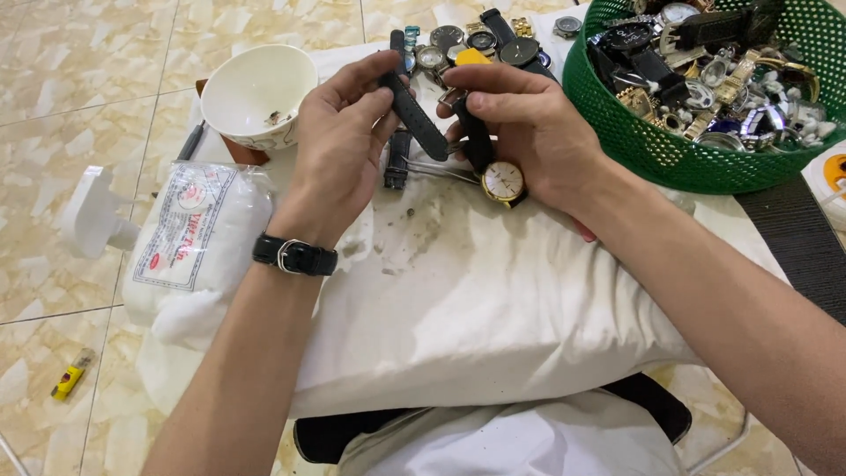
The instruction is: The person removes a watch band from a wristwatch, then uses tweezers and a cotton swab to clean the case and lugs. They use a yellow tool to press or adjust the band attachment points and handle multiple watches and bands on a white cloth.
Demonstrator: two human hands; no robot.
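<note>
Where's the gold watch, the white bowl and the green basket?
gold watch (503,182), head view, on its white dial.
white bowl (231,123), head view, on its outer wall.
green basket (634,132), head view, on its mesh wall.

Bowl (256,92): white, upper left.
Basket (652,141): green, holds watch parts.
Bag (198,234): cotton, left.
Lighter (70,375): yellow, on floor.
</note>
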